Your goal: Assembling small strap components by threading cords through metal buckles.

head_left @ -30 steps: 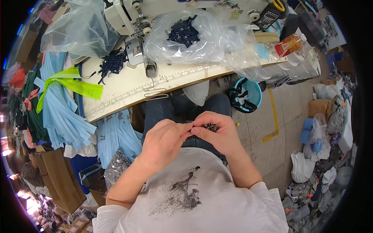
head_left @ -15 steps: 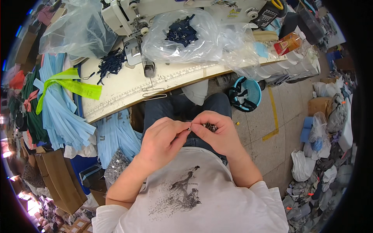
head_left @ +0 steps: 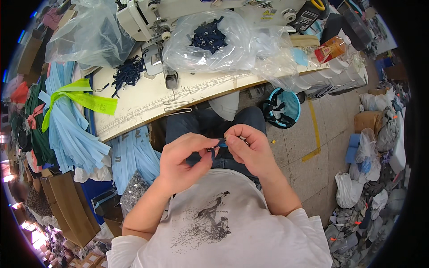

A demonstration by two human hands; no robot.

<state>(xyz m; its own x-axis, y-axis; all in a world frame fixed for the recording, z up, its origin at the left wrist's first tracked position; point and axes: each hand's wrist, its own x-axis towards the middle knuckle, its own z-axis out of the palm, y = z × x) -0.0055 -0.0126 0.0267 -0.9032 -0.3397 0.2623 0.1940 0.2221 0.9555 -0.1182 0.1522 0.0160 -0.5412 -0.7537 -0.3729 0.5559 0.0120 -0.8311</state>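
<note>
Above my lap, my left hand pinches a short navy strap between thumb and forefinger. A small shiny metal piece shows by those fingertips, and a dark end of the strap hangs below them. My right hand has its thumb and forefinger together at the strap's right end. Its curled fingers also enclose small metal pieces, mostly hidden now. A heap of similar navy straps lies on the sewing table, and more navy straps fill a clear plastic bag.
A white sewing machine stands on the table, whose front edge lies ahead of my knees. Light blue strips hang at the left. A blue basket sits beside my right knee. A drink bottle lies at the table's right.
My hands have moved slightly apart, and a navy strap now shows stretched between the fingertips. My right fingers have curled further over the metal pieces, which were more exposed before.
</note>
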